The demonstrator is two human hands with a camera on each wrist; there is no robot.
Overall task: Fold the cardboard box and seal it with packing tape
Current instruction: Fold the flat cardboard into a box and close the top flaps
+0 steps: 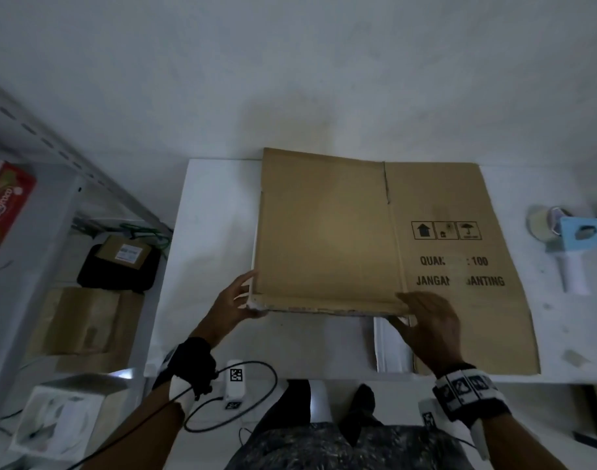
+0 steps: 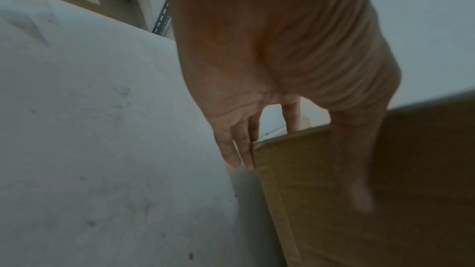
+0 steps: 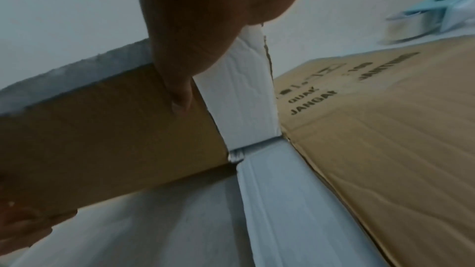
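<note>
Fingers (image 2: 232,149) of the left hand (image 1: 237,295) are pinching the raised panel's near-left corner, while the right hand (image 1: 429,325) is clamping its near-right corner. That panel belongs to the cardboard box (image 1: 443,252), still mostly lying flat on the table (image 1: 215,212). Right of the box, the tape dispenser (image 1: 570,239) is sitting untouched; forming, folding and sealing are all remaining.

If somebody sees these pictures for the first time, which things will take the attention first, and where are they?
First, the flattened cardboard box in the middle of the white table, with black print on its right panel. Both hands lift its left panel at the near edge: the left hand at the corner, the right hand near the fold. Then the light blue tape dispenser at the table's right end.
</note>
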